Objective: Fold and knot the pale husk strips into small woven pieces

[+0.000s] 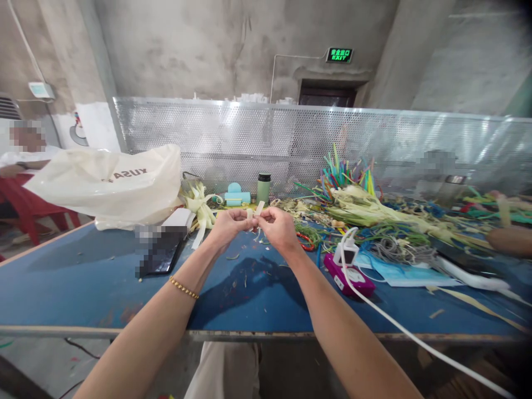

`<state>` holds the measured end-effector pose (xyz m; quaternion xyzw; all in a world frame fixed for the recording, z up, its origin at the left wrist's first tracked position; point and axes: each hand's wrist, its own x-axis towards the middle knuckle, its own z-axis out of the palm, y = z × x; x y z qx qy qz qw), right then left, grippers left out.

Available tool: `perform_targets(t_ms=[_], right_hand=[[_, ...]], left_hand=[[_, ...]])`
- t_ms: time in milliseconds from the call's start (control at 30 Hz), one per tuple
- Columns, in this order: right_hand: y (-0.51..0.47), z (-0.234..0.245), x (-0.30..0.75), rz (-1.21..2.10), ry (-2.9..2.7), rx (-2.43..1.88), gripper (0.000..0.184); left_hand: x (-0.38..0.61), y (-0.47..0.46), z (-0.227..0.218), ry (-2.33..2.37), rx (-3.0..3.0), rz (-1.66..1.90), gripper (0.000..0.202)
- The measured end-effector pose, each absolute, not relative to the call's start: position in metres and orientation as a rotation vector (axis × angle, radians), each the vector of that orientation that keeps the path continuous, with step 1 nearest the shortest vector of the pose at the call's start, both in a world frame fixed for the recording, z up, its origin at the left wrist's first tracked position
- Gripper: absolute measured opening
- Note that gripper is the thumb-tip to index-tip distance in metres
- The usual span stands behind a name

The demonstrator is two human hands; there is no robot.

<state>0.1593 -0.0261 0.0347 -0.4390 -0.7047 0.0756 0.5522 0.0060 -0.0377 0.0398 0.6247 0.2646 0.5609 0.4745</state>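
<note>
Both my hands meet above the blue table, pinched on a pale leaf strip that sticks up between them. My left hand grips its left end with closed fingers; a gold bead bracelet circles that wrist. My right hand pinches the other end, fingers curled. A bundle of similar pale strips lies just left of my hands.
A white plastic bag and a dark phone lie at left. A green tumbler, a teal box, a heap of husks and coloured strips, a pink power bank with white cable. A perforated metal screen backs the table. People sit at both sides.
</note>
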Motion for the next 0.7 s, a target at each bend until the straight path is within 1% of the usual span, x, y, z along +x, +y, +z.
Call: perform_targets(t_ms=[133,200,300,500,700], right_hand=[[-0.028,0.040,0.163,0.209,-1.691,-1.022,0.018],[-0.031,0.044,0.166,0.121,-1.702,-1.023,0.020],[-0.034,0.049,0.169,0.001,-1.781,-1.016,0.016],[-0.033,0.046,0.167,0.151,-1.949,-1.021,0.017],[-0.030,0.046,0.170,-0.123,-2.005,-1.074,0.020]], left_hand=[[0.005,-0.036,0.039,0.688,1.505,1.359,0.022],[0.004,-0.034,0.039,0.701,1.485,1.374,0.021],[0.002,-0.031,0.038,0.696,1.463,1.391,0.021],[0.002,-0.034,0.040,0.683,1.501,1.347,0.017],[0.003,-0.037,0.041,0.696,1.547,1.316,0.015]])
